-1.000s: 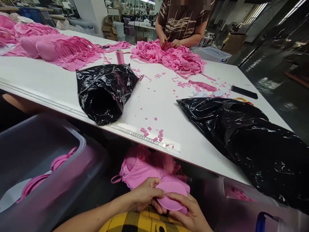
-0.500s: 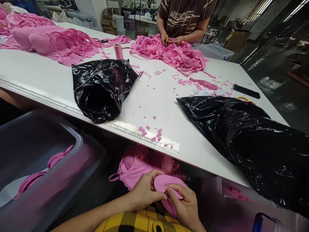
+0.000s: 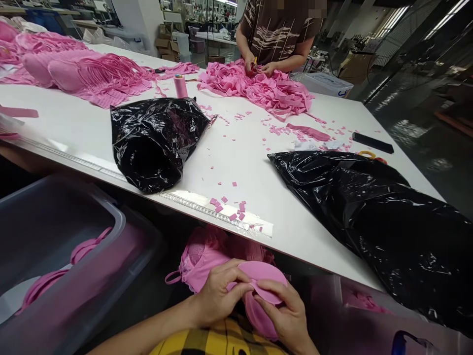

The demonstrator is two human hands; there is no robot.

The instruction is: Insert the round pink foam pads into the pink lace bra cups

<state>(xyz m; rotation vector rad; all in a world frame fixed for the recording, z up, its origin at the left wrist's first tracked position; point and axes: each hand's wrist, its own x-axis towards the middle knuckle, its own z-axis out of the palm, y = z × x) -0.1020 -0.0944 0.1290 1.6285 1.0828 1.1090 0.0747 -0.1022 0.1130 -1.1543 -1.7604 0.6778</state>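
Note:
Over my lap, below the table edge, both hands pinch a smooth pink bra (image 3: 265, 272) with rounded cups. My left hand (image 3: 220, 292) grips its near middle between thumb and fingers. My right hand (image 3: 287, 311) closes on it from the right, the thumb tips almost meeting. Part of the bra hangs beneath the right fingers, and what lies between the fingertips is hidden. Just beyond my hands, more pink bras (image 3: 201, 259) with lace are bunched under the table edge.
On the white table (image 3: 251, 172) lie two black plastic bags (image 3: 158, 133), a thread cone (image 3: 181, 86), pink scraps and heaped pink pieces (image 3: 254, 91). Plastic bins (image 3: 118, 222) flank me. A co-worker (image 3: 277, 34) stands across the table, hands at the heap.
My left fingers have shifted right and closed in beside the right ones on the bra. The bra has turned slightly. A pink strip now shows at the table's left edge.

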